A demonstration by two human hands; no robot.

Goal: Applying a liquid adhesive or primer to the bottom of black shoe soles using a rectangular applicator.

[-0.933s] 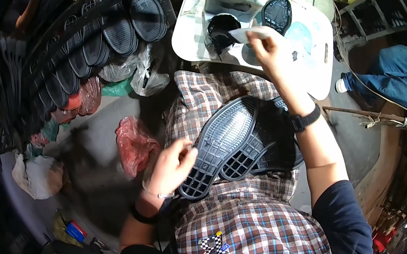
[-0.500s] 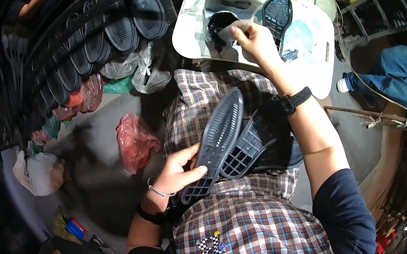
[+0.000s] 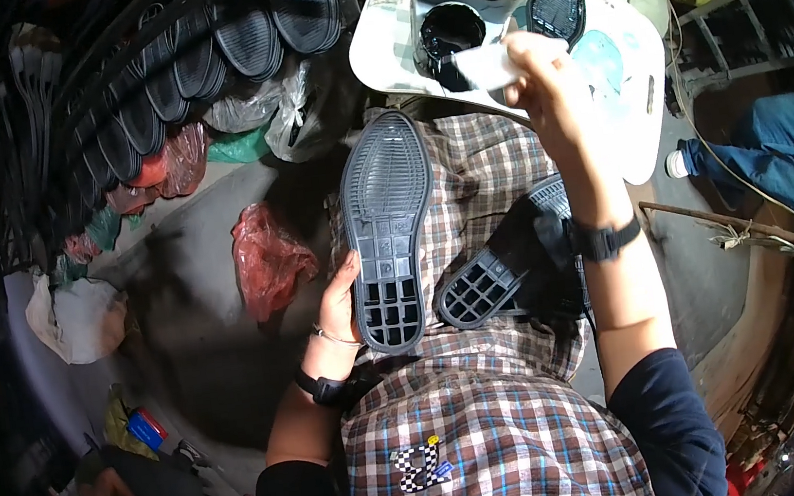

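Observation:
A black shoe sole (image 3: 386,235) stands tilted over my lap, its ribbed and gridded face toward me. My left hand (image 3: 337,304) is closed on its left edge near the gridded heel; most of the fingers are hidden behind it. My right hand (image 3: 538,70) grips a white, flat brush-like applicator (image 3: 491,68) with a black tip. That tip is just below a pot of black liquid (image 3: 450,28), on the white tabletop. Beside the pot lies a second sole (image 3: 556,9) with a wet-looking shine. More black soles (image 3: 480,287) rest on the plaid cloth over my lap.
Racked black soles (image 3: 245,30) fill the upper left, with plastic bags (image 3: 298,107) below them. A red plastic bag (image 3: 271,257) lies on the floor at left. The white table (image 3: 383,39) has smears. At right are a person's jeans-clad leg (image 3: 777,146) and a wooden stick (image 3: 707,217).
My left hand has turned the sole from slanted to nearly upright, showing its face, and it sits further left. My right hand has lifted and turned with the applicator beside the pot.

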